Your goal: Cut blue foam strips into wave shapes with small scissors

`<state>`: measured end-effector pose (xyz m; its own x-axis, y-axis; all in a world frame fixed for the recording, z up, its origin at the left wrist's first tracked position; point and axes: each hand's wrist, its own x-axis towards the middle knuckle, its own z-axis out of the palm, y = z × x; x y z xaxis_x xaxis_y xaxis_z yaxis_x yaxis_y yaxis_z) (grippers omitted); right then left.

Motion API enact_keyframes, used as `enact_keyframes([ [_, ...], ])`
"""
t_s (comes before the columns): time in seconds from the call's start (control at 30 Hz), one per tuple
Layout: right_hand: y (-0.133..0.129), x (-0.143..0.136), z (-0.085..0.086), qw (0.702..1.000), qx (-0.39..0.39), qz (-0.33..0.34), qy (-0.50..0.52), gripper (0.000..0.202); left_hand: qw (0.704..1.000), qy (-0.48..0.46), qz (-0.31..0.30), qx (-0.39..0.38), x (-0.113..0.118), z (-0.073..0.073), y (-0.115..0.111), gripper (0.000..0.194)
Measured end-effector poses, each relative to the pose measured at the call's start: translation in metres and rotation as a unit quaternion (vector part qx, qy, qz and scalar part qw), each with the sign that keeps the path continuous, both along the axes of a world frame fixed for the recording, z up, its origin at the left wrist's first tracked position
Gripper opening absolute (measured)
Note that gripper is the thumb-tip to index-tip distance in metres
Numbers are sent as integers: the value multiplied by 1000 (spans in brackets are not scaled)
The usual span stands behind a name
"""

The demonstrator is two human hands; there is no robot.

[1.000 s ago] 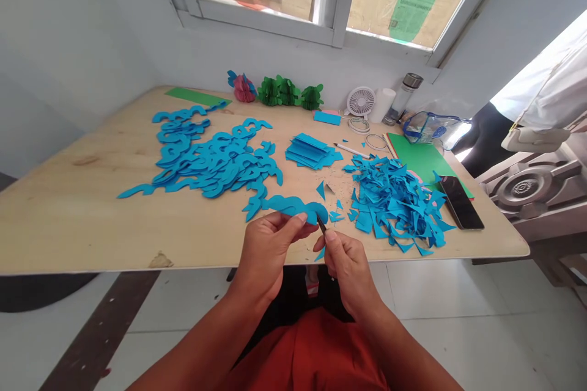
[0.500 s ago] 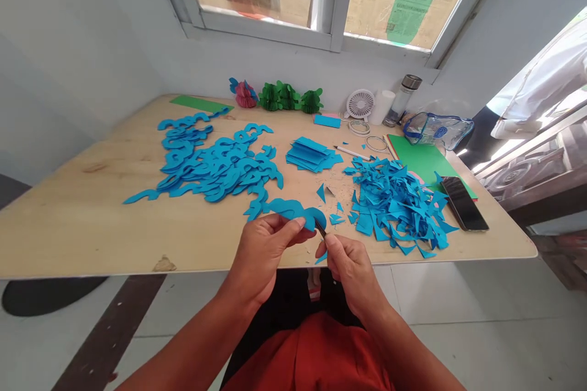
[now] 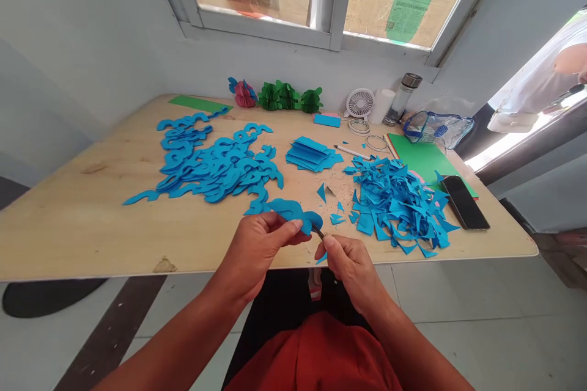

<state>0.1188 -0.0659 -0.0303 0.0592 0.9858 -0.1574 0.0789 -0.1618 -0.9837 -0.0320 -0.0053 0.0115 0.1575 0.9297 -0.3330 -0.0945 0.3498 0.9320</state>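
Pinched between the thumb and fingers of my left hand (image 3: 263,244) is a blue wavy paper piece (image 3: 287,209), held above the table's front edge. My right hand (image 3: 348,263) is closed around a thin dark tool, probably scissors (image 3: 317,231), whose tip touches the right end of that paper. The handles are hidden by my fingers. A heap of blue curved cutouts (image 3: 224,165) lies on the left, and a pile of blue scraps (image 3: 398,201) on the right. Between them sits a stack of folded blue paper (image 3: 312,154).
Toward the wall stand green paper shapes (image 3: 287,96), a pink paper shape (image 3: 244,94), a small fan (image 3: 360,102) and a bottle (image 3: 403,99). A phone (image 3: 465,203) lies right of the scraps, near green sheets (image 3: 424,156). Another person's arm (image 3: 571,60) shows at far right.
My left hand and the blue paper have shifted slightly left, and the tool's tip has moved with them. At far right, the other person's arm has come into view.
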Motion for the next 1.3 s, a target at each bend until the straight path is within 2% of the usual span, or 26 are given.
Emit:
enact_keyframes([
  [0.27, 0, -2, 3, 999, -16, 4, 40, 52, 1000, 9, -18, -3, -4, 4, 1, 18],
  [0.63, 0, -1, 3, 998, -27, 8, 47, 54, 999, 28, -45, 9, -6, 2, 4, 18],
  [0.93, -1, 0, 3, 999, -28, 18, 36, 55, 997, 43, -60, 5, -12, 7, 4, 17],
  [1.3, -6, 4, 1, 999, -25, 41, 12, 55, 997, 42, -66, 7, -14, 1, 6, 15],
])
